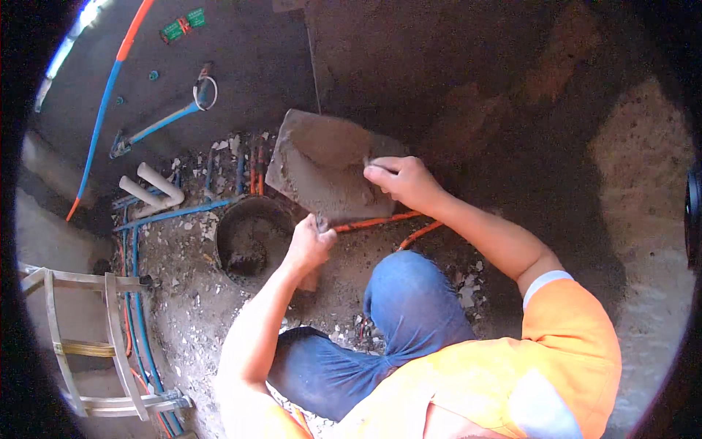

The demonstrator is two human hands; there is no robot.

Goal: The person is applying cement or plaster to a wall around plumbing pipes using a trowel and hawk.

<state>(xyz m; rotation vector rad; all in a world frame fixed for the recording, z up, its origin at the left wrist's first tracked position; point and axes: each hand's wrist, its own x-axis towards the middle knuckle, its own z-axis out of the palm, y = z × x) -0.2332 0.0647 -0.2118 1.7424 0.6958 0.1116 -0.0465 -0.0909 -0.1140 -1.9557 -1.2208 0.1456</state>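
Observation:
A flat grey mortar board, smeared with wet mortar, is tilted in front of me near the wall. My left hand is closed at its near edge, thumb on top; the exact grip is partly hidden. Over the board's right side, my right hand is closed around the handle of what looks like a trowel, whose metal neck shows at the fingers. The blade cannot be told from the mortar. Just left of my left hand stands a round dark bucket with mortar inside.
Blue pipes and orange pipes run along the rubble-strewn floor and up the wall. White pipe stubs stick up at the left. A wooden stool-like frame lies at the lower left. My bent knee is close below the board.

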